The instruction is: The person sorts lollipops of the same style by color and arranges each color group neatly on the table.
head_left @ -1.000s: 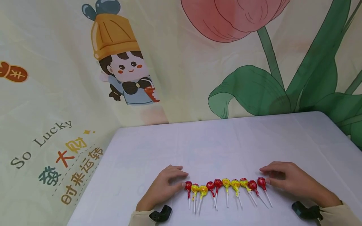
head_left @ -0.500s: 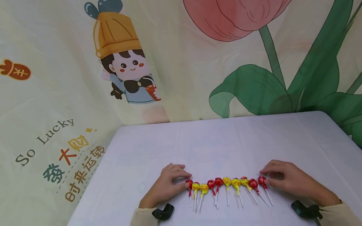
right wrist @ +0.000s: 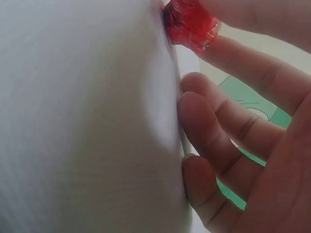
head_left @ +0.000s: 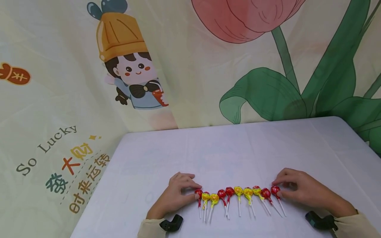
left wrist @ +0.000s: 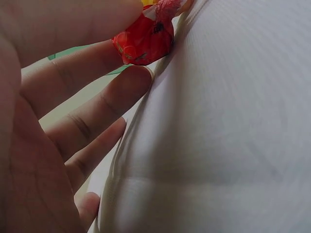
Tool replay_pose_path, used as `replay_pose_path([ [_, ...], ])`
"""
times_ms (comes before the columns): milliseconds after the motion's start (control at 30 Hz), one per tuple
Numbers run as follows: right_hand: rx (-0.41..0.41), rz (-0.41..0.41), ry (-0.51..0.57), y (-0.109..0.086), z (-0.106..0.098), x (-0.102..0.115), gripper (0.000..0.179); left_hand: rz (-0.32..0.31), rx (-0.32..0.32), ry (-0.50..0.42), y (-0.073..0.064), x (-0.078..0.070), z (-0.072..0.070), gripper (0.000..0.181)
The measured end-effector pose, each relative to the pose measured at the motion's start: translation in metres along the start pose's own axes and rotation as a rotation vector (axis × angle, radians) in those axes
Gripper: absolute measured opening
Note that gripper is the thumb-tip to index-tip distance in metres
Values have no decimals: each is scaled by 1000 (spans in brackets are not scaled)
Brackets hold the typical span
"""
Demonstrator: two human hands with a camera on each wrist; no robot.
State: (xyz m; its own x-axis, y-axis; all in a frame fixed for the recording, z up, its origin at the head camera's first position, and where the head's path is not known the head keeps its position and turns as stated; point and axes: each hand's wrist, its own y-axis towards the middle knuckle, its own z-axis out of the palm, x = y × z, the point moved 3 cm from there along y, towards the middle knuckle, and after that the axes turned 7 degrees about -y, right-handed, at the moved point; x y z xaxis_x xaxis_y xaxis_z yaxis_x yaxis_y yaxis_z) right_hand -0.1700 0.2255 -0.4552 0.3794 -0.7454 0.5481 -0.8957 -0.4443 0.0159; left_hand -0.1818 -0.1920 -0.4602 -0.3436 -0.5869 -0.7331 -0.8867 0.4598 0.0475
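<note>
A row of lollipops in red and yellow wrappers lies on the table, white sticks toward me. My left hand [head_left: 177, 191] is at the row's left end, its thumb and index finger pinching the head of a red lollipop [left wrist: 143, 41]. At the right end, my right hand [head_left: 303, 188] has thumb and index finger on either side of another red lollipop [right wrist: 192, 24]. Between them lie several more, among them a yellow lollipop [head_left: 238, 191] and a red lollipop [head_left: 229, 191]. The other fingers of both hands are spread and hold nothing.
A white-covered table [head_left: 190, 155] reaches back to a printed cloth backdrop [head_left: 190, 82] with a cartoon figure, a tulip and lettering. Black wrist cameras sit at the left wrist [head_left: 153, 215] and the right wrist [head_left: 345, 210].
The left hand has shifted slightly right, its index finger now reaching around the leftmost lollipop. The right hand stays at the right end. The row looks unchanged; the head view shifts slightly.
</note>
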Motion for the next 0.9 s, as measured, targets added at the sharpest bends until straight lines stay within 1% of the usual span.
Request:
replay_pose_path([
  [200, -4, 4, -20, 0, -1, 0, 21, 8, 14, 9, 1, -1, 1, 20],
  [467, 18, 55, 60, 2, 3, 3, 19, 1, 29, 35, 0, 1, 0, 24],
  [600, 18, 68, 70, 2, 5, 4, 17, 7, 28, 33, -1, 0, 0, 26],
  [767, 9, 79, 81, 3, 6, 2, 16, -10, 34, 25, -1, 0, 0, 30],
  [900, -9, 88, 86, 4, 5, 1, 16, 17, 24, 9, -1, 0, 0, 30],
])
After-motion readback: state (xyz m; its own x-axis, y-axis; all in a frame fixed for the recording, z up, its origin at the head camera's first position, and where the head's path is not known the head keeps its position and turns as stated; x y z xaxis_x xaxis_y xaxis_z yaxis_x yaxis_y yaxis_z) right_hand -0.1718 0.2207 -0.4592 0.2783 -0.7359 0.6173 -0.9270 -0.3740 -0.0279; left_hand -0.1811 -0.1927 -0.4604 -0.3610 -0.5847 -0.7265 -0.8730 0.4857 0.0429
